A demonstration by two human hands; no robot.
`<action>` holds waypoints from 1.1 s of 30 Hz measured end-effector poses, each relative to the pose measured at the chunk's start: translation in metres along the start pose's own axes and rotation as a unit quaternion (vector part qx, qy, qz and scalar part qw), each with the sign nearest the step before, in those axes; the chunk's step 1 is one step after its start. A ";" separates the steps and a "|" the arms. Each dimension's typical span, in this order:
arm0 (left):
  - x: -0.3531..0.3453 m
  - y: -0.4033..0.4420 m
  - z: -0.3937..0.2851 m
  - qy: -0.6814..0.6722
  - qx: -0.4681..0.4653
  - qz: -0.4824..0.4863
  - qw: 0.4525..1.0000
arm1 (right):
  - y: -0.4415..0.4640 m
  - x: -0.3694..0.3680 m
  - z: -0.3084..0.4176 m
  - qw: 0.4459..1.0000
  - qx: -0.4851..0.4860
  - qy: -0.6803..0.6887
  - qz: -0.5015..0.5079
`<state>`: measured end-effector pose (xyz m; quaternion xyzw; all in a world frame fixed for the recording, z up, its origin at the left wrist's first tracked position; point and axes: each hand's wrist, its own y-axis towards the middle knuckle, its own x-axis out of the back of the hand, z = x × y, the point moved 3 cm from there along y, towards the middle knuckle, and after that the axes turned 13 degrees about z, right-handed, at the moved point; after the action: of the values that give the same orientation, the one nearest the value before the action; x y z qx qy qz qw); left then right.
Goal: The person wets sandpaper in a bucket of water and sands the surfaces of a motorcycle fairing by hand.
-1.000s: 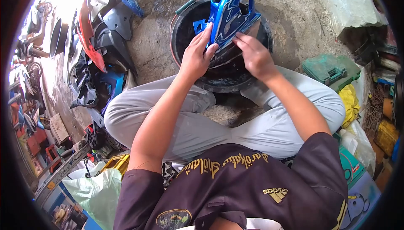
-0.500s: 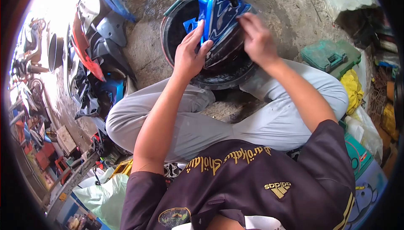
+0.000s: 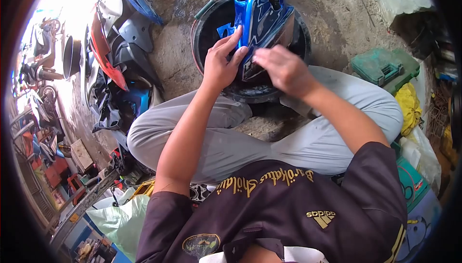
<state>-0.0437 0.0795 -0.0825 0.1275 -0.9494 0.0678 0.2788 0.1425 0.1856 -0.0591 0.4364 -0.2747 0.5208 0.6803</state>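
Note:
A glossy blue plastic panel (image 3: 262,18) with pale line graphics stands tilted over a round black tub (image 3: 207,42). My left hand (image 3: 223,61) grips the panel's left edge, thumb on the near side and fingers along it. At the panel's lower right edge is my right hand (image 3: 284,68), fingers bent and pressed together, somewhat blurred. Whether anything small is between its fingertips is hidden. The inside of the tub below the panel is dark.
Red (image 3: 103,51), grey and blue panels lie on the concrete at the left. A green case (image 3: 378,68) and a yellow bag (image 3: 408,106) sit right of my knee. A pale green bag (image 3: 122,222) is at lower left.
My right hand has moved from the panel's right side down and left to its lower tip. My left hand keeps its hold on the panel. The whole view has shifted slightly.

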 end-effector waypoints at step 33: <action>-0.008 -0.005 0.006 0.074 -0.011 -0.017 0.997 | 0.006 0.013 -0.026 0.999 -0.049 -0.021 -0.001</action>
<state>-0.0388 0.0751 -0.0920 0.1352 -0.9246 0.0623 0.3505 0.1389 0.2152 -0.0589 0.4139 -0.3134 0.4965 0.6957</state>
